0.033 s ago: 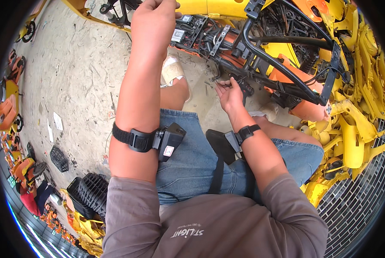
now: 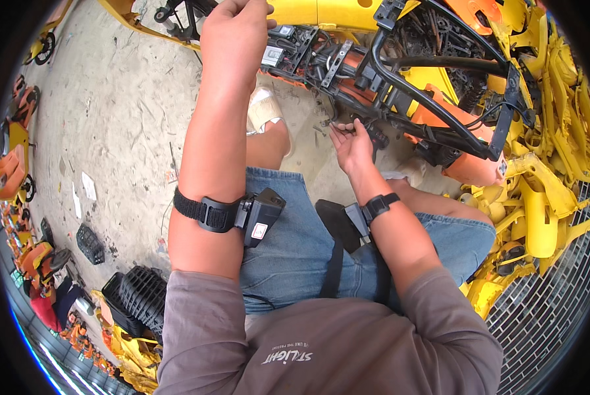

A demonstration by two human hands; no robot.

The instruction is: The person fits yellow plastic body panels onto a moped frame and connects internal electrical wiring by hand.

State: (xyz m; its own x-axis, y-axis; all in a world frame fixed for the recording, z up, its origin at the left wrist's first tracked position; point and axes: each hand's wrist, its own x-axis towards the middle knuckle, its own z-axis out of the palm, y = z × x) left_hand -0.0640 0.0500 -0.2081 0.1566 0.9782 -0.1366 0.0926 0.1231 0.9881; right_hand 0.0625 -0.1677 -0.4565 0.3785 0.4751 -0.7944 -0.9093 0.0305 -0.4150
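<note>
My left hand [image 2: 235, 23] is raised at the top of the view, fingers curled at the yellow body panel [image 2: 308, 10]; what it holds, if anything, is hidden. My right hand [image 2: 352, 141] is palm-up below the black scooter frame [image 2: 407, 89], fingers loosely apart near small dark fittings. A black power tool [image 2: 379, 137] lies just behind it, partly hidden. The scooter's exposed battery bay [image 2: 295, 56] holds wiring, black brackets and orange parts. An orange panel [image 2: 476, 168] hangs under the frame.
Piled yellow plastic panels [image 2: 538, 217] crowd my right. On my left are more orange scooters [image 2: 12, 171], black crates [image 2: 137, 303] and a person in red [image 2: 45, 303]. Loose scraps [image 2: 89, 187] lie on the concrete floor [image 2: 110, 118].
</note>
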